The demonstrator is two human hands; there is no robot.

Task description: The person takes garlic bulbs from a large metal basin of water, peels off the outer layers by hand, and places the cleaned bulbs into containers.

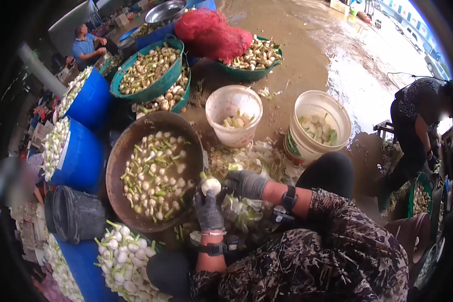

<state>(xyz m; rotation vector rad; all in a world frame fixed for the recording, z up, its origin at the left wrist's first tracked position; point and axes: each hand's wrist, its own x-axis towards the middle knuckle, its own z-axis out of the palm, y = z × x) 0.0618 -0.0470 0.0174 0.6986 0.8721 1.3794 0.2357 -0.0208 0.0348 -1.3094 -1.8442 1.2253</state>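
Observation:
A white garlic bulb (pixel 211 186) with a short green stem sits in the gloved fingers of my left hand (pixel 209 214), which is closed around it. Just to its right, my right hand (pixel 247 184), also in a grey glove, is curled shut close to the bulb. Whatever its fingers hold, if anything, is hidden. Left of my hands stands a wide brown basin (pixel 117 196) of murky water with many trimmed garlic bulbs (pixel 158 173) in it. Pale peeled skins and leaves (pixel 244 209) lie on the ground beneath and around my hands.
Ahead stand a white bucket (pixel 234 95) and a larger white bucket (pixel 343 118), each with garlic pieces inside. Green tubs (pixel 117 90), a red mesh sack (pixel 211 35) and blue tubs (pixel 78 156) rise beyond. Peeled bulbs (pixel 126 256) are heaped lower left. A co-worker (pixel 412 136) bends at right.

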